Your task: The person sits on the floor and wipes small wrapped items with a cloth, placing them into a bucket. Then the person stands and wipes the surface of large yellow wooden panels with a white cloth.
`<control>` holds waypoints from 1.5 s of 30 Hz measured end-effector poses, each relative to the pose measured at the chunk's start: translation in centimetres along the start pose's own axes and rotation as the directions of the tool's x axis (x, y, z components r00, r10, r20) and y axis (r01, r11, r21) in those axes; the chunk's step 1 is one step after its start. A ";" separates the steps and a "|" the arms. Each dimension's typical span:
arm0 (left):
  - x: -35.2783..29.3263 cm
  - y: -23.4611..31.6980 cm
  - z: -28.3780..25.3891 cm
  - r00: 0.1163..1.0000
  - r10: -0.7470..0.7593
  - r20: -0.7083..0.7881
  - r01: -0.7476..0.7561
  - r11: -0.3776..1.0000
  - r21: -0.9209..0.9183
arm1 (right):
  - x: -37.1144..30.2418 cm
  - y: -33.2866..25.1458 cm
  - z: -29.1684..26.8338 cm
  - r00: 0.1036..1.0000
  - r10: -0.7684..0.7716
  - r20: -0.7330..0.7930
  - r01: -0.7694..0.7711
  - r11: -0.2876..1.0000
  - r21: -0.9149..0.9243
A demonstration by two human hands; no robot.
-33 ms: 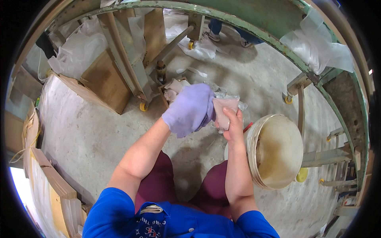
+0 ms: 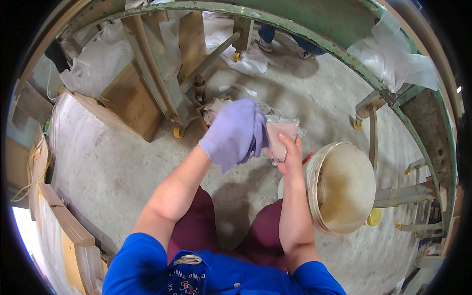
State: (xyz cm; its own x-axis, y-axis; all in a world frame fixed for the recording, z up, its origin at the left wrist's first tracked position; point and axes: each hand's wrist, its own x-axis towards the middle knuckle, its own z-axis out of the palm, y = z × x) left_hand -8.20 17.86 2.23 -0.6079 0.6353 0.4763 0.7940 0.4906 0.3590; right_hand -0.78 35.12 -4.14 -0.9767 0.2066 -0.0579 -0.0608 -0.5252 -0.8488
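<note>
My right hand (image 2: 291,150) is bare and grips a flat pinkish packet (image 2: 281,129) in clear plastic wrap, thumb across its face. Beside the packet's left edge is my left hand (image 2: 233,130), in a loose lavender glove. Its fingers bend down and inward; the glove hides their tips and anything they hold. Behind the gloved hand, a small open box (image 2: 202,118) on the floor holds crumpled pinkish material (image 2: 214,108). More crinkled clear plastic (image 2: 278,118) shows around the packet's far edge.
A large whitish bucket (image 2: 344,191), stained brown inside, stands right of my right forearm. A dark bottle (image 2: 199,88) is beside the box. A green metal frame (image 2: 314,34) curves overhead; cardboard (image 2: 128,103) leans at left. Another person's shoes (image 2: 265,45) are at the far side.
The packet and my right hand have shifted slightly right, and the packet faces up more squarely. My gloved left hand has turned a little.
</note>
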 end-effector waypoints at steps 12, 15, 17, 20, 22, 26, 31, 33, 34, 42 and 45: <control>0.0 1.0 1.8 0.984 0.004 0.178 -0.032 0.987 0.158 | 0.3 0.4 -0.2 0.999 -0.043 0.010 0.044 0.996 -0.075; -0.7 1.3 1.2 0.995 0.082 0.062 -0.084 0.996 0.027 | 0.1 0.0 -0.2 1.000 -0.014 0.006 0.014 0.999 -0.044; -0.9 0.6 1.6 0.999 0.025 0.020 -0.022 0.989 -0.145 | -0.2 -0.1 0.3 1.000 0.007 0.019 -0.007 1.000 0.005; -1.2 -0.4 2.3 0.993 -0.070 -0.100 0.005 0.842 -0.539 | 0.0 0.0 0.2 0.998 0.000 0.064 0.000 1.000 -0.007; -0.4 1.0 2.3 1.000 -0.005 0.001 0.005 0.988 -0.155 | 0.2 0.2 -0.5 0.999 -0.034 0.024 0.035 0.999 -0.042; 0.1 2.2 2.0 0.981 -0.040 0.190 -0.001 0.978 0.210 | 0.1 0.5 -0.2 1.000 -0.030 0.004 0.030 0.998 -0.060; 0.1 1.5 4.7 0.993 -0.062 -0.101 0.065 0.998 0.024 | 0.2 0.7 -0.7 0.999 -0.020 0.030 0.022 0.997 -0.068; -0.4 -0.3 6.5 0.945 -0.251 -0.211 0.176 0.931 -0.320 | 0.0 0.9 -0.1 0.999 -0.014 0.034 0.016 0.998 -0.058; -1.5 -2.5 6.5 0.877 -0.404 -0.259 0.205 0.803 -0.559 | -0.1 1.2 1.4 0.998 0.004 0.058 -0.003 1.000 -0.025; 0.3 1.1 1.6 0.751 -0.528 0.398 0.633 0.400 -0.663 | -0.4 0.0 -0.1 1.000 0.005 0.025 -0.005 1.000 -0.003; 0.6 1.7 1.8 0.976 -0.026 0.217 -0.036 0.960 0.278 | -0.2 0.4 -0.1 1.000 0.009 -0.005 -0.009 1.000 0.010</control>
State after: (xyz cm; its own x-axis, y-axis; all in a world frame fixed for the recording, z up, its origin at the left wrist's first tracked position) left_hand -7.26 20.15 1.64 -0.6152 0.7366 0.2810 0.7826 0.6137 0.1047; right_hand -0.62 34.95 -4.50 -0.9761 0.2061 -0.0686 -0.0538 -0.5353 -0.8429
